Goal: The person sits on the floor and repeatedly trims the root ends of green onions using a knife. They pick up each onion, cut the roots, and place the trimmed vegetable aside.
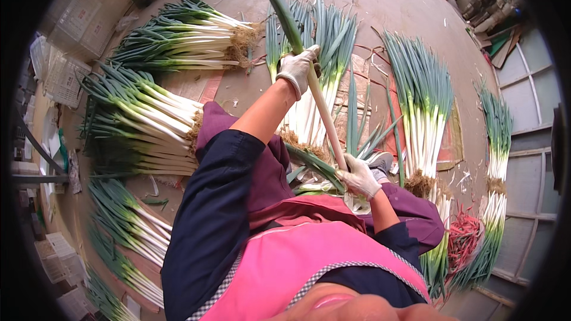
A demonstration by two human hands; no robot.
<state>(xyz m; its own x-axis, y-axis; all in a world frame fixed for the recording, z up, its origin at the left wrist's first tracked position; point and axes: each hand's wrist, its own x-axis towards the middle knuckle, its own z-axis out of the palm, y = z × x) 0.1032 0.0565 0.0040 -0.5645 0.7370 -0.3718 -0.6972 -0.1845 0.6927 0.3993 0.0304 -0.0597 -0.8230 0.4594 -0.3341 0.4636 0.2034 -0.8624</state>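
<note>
A single long Welsh onion (322,102) slants across my lap, its green leaf end rising away from me. My left hand (295,70), in a whitish work glove, is closed around it where the white shank turns green. Lower down, my right hand (358,178), gloved too, grips the pale base; the root end is hidden by the fingers. Beyond the stalk lies a pile of Welsh onions (308,118), roots toward me. Loose green leaves (319,165) and peelings lie below and beside my right hand.
More onion piles lie at left (151,111), upper left (196,40) and right (421,111). A bundle of red ties (464,236) sits at lower right. Plastic crates (84,18) are stacked at upper left. A framed panel wall (526,142) borders the right. My shoe (380,162) shows near my right hand.
</note>
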